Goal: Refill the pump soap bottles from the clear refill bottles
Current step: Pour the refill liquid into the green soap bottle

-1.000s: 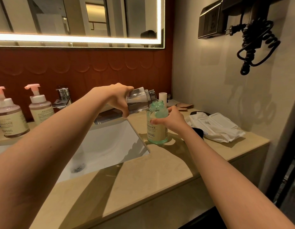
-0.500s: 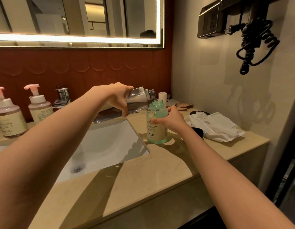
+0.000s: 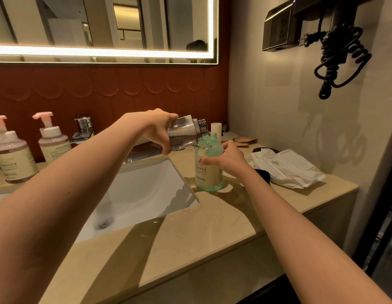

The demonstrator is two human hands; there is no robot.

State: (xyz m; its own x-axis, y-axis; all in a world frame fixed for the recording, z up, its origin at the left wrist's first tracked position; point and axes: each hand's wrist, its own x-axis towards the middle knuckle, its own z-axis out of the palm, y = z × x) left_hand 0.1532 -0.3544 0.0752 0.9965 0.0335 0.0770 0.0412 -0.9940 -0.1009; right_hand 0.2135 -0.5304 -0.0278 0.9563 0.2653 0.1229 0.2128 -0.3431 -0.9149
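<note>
- Clear refill bottle (image 3: 185, 134) is tipped nearly sideways in the left grip (image 3: 156, 128), fingers clamped round its base end, neck sticking out to the right.
- Its mouth sits right at the open neck of the green soap bottle (image 3: 208, 172).
- Right grip (image 3: 229, 157) is wrapped round that bottle's shoulder.
- It stands upright on the surface (image 3: 212, 218), just right of the sink (image 3: 142, 189).

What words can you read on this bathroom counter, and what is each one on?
"APING": cream label of the open green translucent bottle, start curved out of sight.
"APING": label of the leftmost pink-pump soap bottle, start hidden.
"WATER": edge of the white plastic wrapper, faint.
Chinese line on that green bottle and the second pink-pump bottle's label: too blurred.
</note>
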